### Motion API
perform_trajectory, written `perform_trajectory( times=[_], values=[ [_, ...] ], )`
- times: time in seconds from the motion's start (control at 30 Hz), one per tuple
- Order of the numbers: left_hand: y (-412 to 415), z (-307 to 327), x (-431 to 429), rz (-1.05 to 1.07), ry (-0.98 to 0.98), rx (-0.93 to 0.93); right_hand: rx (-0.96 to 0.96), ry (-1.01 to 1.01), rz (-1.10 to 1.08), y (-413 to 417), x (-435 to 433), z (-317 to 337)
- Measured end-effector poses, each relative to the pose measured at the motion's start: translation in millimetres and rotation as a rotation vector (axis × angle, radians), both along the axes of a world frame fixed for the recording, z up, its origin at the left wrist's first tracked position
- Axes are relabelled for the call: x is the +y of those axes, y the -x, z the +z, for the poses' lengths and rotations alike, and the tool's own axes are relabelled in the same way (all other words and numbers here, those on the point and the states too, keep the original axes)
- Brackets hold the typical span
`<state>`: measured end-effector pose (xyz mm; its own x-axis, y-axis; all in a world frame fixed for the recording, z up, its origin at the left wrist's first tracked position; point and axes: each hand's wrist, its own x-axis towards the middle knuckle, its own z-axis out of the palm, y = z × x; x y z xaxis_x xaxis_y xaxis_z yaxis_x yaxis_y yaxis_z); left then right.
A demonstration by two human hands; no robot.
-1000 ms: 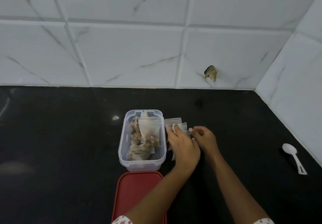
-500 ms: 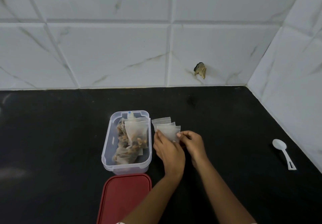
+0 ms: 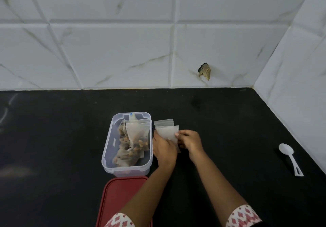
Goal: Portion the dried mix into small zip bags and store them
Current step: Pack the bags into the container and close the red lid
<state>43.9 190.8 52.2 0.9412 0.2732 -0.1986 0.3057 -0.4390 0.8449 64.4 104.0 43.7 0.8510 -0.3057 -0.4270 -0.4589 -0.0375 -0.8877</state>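
Note:
A clear plastic container (image 3: 107, 157) stands on the black counter with several small zip bags of dried mix (image 3: 136, 135) inside. Just right of it, both hands pinch a small stack of empty zip bags (image 3: 167, 132). My left hand (image 3: 164, 147) grips the stack's left side and lies over its lower part. Fingertips of my right hand (image 3: 190, 141) hold its right edge. One more empty bag (image 3: 163, 122) lies flat on the counter behind the stack.
A red lid (image 3: 121, 196) lies directly in front of the container. A white plastic spoon (image 3: 290, 157) rests at the far right, close to the side wall. White marbled tiles close off the back and right of the counter (image 3: 53, 138).
Both hands have gathered the empty bags and raised them slightly off the counter. The view has shifted a little, so the container sits further left in frame.

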Motion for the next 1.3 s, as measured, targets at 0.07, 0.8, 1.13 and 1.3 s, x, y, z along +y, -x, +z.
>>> perform_trajectory(
  times=[0.07,0.8,1.13,1.3],
  values=[
    [3.1,1.1,-0.1,-0.001,0.007,-0.025,-0.008,0.010,-0.034,2.3,-0.5,0.4],
    [12.8,77.5,70.4,-0.086,0.210,-0.525,-0.485,0.079,-0.061,18.6,51.1,99.6],
    [6.9,57.0,143.2,-0.127,0.153,-0.232,-0.351,0.434,0.206,14.0,91.8,73.1],
    [3.9,43.2,143.4,-0.280,0.133,-0.107,-0.203,0.878,0.342,13.1,88.6,63.0]
  ],
)
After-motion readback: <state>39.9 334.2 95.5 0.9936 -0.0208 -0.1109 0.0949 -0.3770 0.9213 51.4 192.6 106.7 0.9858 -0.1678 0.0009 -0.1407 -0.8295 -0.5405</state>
